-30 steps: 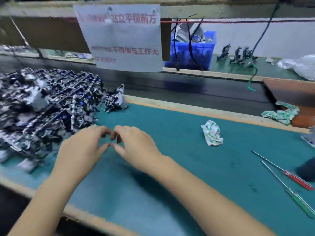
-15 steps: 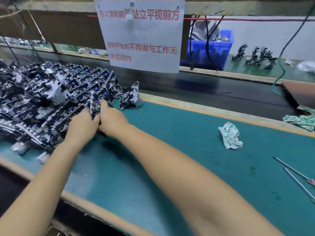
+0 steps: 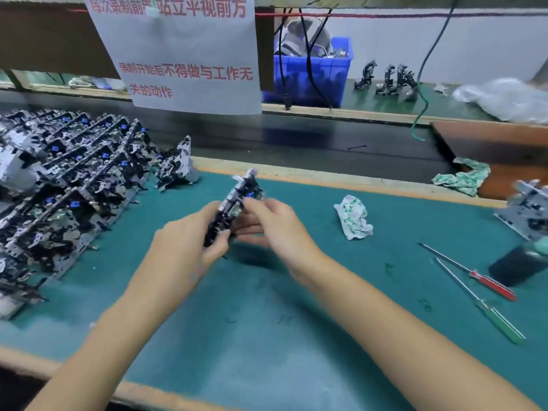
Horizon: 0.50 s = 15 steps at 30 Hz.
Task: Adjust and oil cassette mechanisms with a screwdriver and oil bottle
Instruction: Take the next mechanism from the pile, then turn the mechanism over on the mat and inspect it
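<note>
Metal cassette mechanism (image 3: 237, 204), just lifted from the worktop's left-edge pile (image 3: 68, 185), gripped by left hand (image 3: 189, 247) and right hand (image 3: 272, 223); 2 screwdrivers (image 3: 486, 284) wait untouched.

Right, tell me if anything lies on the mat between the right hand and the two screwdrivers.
Nothing visible does. The right hand holds the cassette mechanism together with the left hand; bare green mat runs from there to the red-handled screwdriver and green-handled screwdriver. The crumpled cloth lies farther back, off that line.

Both hands, the left hand (image 3: 189, 247) and right hand (image 3: 275, 226), held one cassette mechanism (image 3: 234, 203) tilted above the green tabletop (image 3: 267, 336), with two screwdrivers (image 3: 486, 286) lying at the right.
</note>
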Available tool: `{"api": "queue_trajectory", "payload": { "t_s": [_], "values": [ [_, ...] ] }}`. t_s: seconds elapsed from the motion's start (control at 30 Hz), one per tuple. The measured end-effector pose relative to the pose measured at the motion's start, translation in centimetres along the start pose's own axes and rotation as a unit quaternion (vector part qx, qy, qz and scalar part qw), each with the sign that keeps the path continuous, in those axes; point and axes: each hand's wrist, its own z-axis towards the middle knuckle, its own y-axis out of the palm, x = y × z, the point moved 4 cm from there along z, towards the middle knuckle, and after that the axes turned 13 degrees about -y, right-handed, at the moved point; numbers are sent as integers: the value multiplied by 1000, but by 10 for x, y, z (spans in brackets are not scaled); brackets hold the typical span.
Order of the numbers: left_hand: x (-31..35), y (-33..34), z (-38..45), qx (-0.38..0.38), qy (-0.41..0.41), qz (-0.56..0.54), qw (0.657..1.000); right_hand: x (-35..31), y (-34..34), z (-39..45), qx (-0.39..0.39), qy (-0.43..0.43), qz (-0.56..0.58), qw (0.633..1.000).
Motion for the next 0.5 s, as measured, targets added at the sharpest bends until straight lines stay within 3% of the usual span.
{"api": "queue_trajectory", "payload": {
  "t_s": [0.1, 0.2, 0.3, 0.5],
  "values": [
    [55, 26, -22, -4, 114, 21, 993, -6, -63, -34, 76, -29, 23, 996],
    [96, 57, -40, 46, 224, 67, 971, -9, -114, -72, 123, -31, 40, 991],
    [125, 88, -58, 85, 292, 112, 946, -8, -157, -107, 161, 8, 50, 986],
    [146, 126, -96, 82, 394, 95, 911, 8, -210, -163, 179, 119, 16, 977]
  ]
}}
